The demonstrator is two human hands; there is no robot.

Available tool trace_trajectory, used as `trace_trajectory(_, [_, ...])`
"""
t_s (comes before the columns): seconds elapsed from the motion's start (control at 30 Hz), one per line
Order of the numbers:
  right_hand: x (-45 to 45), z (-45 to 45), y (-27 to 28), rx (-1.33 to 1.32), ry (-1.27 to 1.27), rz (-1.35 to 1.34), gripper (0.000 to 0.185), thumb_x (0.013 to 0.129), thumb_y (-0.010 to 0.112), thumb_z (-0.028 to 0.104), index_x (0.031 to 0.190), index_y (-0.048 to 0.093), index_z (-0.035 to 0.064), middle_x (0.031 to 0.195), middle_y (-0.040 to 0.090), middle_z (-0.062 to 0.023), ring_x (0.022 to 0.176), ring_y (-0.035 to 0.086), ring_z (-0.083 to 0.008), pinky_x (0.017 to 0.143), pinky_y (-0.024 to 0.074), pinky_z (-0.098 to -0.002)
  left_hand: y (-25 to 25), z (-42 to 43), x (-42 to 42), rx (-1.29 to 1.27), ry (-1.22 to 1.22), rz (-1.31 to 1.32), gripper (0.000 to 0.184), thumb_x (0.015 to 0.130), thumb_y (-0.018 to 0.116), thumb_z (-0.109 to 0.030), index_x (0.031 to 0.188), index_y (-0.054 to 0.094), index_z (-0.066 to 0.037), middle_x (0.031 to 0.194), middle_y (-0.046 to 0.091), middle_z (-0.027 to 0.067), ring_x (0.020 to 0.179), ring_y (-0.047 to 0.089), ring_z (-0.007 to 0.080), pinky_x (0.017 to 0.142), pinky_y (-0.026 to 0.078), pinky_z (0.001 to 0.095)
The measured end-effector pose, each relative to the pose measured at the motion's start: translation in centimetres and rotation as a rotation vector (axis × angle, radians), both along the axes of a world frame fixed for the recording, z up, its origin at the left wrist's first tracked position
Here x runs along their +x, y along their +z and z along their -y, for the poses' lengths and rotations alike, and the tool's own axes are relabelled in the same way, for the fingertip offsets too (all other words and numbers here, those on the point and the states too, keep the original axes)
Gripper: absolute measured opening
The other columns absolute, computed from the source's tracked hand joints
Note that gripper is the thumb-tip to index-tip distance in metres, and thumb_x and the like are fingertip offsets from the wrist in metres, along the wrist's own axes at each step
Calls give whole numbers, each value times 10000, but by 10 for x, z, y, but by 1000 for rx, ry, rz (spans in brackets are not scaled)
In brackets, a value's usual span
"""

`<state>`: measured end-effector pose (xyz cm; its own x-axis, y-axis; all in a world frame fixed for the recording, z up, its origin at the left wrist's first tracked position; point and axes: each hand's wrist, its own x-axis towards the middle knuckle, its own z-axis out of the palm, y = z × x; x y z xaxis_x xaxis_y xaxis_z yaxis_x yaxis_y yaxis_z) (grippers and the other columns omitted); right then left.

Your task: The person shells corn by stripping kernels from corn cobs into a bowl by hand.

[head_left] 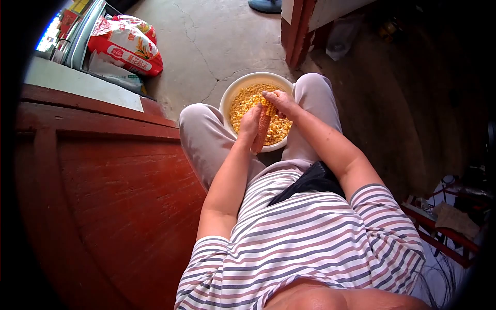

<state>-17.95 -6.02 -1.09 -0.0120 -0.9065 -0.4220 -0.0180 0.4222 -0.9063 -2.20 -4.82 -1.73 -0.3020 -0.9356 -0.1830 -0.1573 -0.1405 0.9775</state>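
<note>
A corn cob (262, 126) is held slantwise over a white tub (226, 98) of loose yellow kernels (243, 98). Its lower part is bare and reddish, while yellow kernels still cover the upper end. My left hand (250, 123) is closed around the cob's left side, thumb pointing up along it. My right hand (281, 103) is closed over the kernel-covered upper end, with its thumb pressed on the kernels. The tub stands between my knees, and my forearms reach in over my thighs.
A red wooden door panel (124, 206) is close on my left. Red and white sacks (126, 49) lie at the upper left on the concrete floor (191, 41). A red door post (297, 33) rises beyond my right knee. A red-framed rack (439, 227) holding items stands at the lower right.
</note>
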Motion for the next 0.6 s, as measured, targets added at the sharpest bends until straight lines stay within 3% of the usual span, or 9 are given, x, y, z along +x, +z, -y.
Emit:
trace_trajectory(0.03, [1,-1,1,-5,-6,-84,519,773,589,521,949,545,34,602,492,-22,366,417,-83,301,314,-221,16,-3,-2,-87,-53,243,429,898,432,-404,904,591,-6,752,623,119,698,586,209,632,439,347])
trace_trajectory(0.07, [2,-2,2,-10,-11,-169,570,756,600,536,984,541,17,597,492,-28,370,420,-89,303,315,-228,10,-3,-3,-86,-54,243,429,898,432,-404,904,591,-6,752,623,119,698,586,209,632,439,347])
trace_trajectory(0.13, [5,-2,-1,-10,-36,-157,622,740,610,546,1026,527,0,586,487,-31,373,422,-93,306,316,-233,-10,0,-6,-144,-75,431,464,880,422,-456,900,600,-29,794,627,184,757,607,321,666,440,407])
trace_trajectory(0.23, [7,-2,-9,-8,-80,-155,726,722,624,551,1130,481,-32,560,472,-29,368,409,-92,306,308,-235,-6,-2,-9,-135,-98,418,472,878,397,-469,897,603,-45,832,610,224,804,582,390,688,431,456])
trace_trajectory(0.43, [3,0,-18,-42,-88,-110,519,772,601,483,965,526,7,550,460,-16,336,382,-83,288,287,-232,-4,-6,-10,-329,-123,590,441,896,356,-411,883,600,-43,849,611,211,795,579,395,707,438,472])
trace_trajectory(0.5, [1,2,-22,-16,-32,-147,846,715,620,540,1209,421,-118,780,581,-131,533,503,-108,423,376,-251,-4,-6,-9,-395,-142,603,430,900,348,-393,882,600,-44,860,612,204,796,579,395,711,439,471])
trace_trajectory(0.6, [1,2,-20,-17,-26,-146,835,714,612,547,1181,444,-124,710,567,-109,491,492,-113,398,370,-253,-10,-4,-7,-291,-34,579,367,899,357,-326,900,601,-52,881,609,196,806,572,395,713,442,467])
